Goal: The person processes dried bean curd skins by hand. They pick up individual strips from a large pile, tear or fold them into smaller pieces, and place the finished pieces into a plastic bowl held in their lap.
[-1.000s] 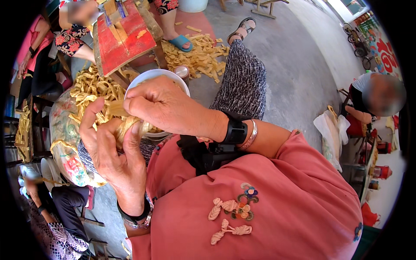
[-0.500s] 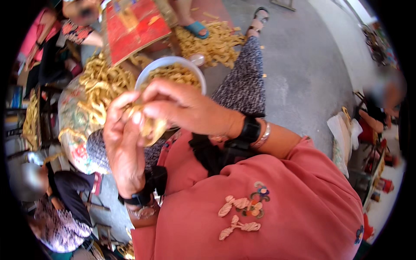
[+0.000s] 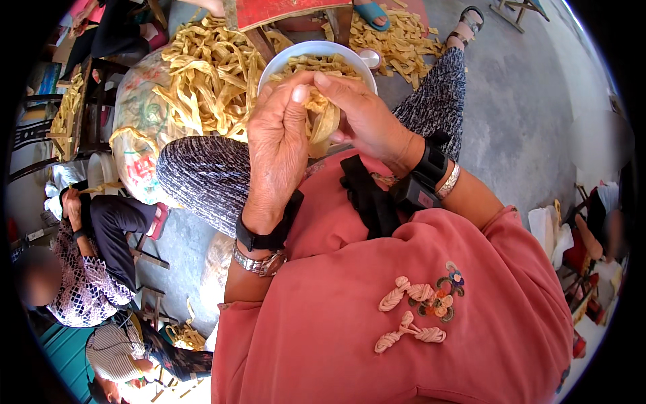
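Both of my hands meet over my lap, just in front of a white bucket [image 3: 265, 75] holding yellow strips. A looped, ribbon-like yellow strip [image 3: 328, 123] is pinched between them, its lower part hanging below my fingers. My left hand [image 3: 279, 131] has its thumb pressed against the curled fingers at the strip's top. My right hand [image 3: 370, 121] wraps the strip's other side, thumb tip close to the left thumb. Some fingertips are hidden behind the strip and the hands. Left of the bucket lies a heap of long yellow strips [image 3: 212, 77].
The heap rests on a patterned plastic sack [image 3: 134, 158] beside my left knee. Beyond the bucket are a red-topped stool [image 3: 289, 9] and shorter strips [image 3: 407, 57] spread on the floor. A small white round container [image 3: 369, 59] stands by the bucket. Other people sit at left.
My view has shifted, so the bucket and heap show further right. My hands have come closer together around the strip, and the right hand has turned its thumb upward.
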A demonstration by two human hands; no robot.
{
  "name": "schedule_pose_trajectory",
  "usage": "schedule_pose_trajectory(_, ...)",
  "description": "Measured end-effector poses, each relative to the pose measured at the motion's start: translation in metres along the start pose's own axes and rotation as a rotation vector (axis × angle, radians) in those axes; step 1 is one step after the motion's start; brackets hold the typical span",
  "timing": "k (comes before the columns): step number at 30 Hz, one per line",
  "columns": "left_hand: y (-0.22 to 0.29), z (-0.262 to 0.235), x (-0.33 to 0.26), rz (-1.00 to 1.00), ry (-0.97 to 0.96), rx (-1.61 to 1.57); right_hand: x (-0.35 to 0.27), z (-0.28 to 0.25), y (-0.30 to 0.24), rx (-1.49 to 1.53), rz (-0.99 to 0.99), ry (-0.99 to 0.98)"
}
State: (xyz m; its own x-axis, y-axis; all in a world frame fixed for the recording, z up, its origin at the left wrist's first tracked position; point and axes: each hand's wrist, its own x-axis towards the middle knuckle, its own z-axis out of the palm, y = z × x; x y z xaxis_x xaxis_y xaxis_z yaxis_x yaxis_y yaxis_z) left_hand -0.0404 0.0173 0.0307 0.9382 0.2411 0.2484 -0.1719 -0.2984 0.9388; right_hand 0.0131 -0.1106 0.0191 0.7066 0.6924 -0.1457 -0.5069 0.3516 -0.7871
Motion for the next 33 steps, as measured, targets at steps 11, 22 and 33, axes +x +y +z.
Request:
schedule_pose_trajectory(11,-0.005,0.000,0.012,0.128,-0.090,0.567,0.014,-0.008,0.013,-0.012,0.078,0.156)
schedule_pose_trajectory(22,-0.021,0.000,0.022,-0.475,-0.111,-0.550,0.022,-0.022,0.007,-0.540,-0.181,0.207)
schedule_pose_trajectory(33,-0.047,-0.026,0.048,-0.613,-0.196,-1.361,0.017,-0.040,-0.009,-0.607,-0.068,0.317)
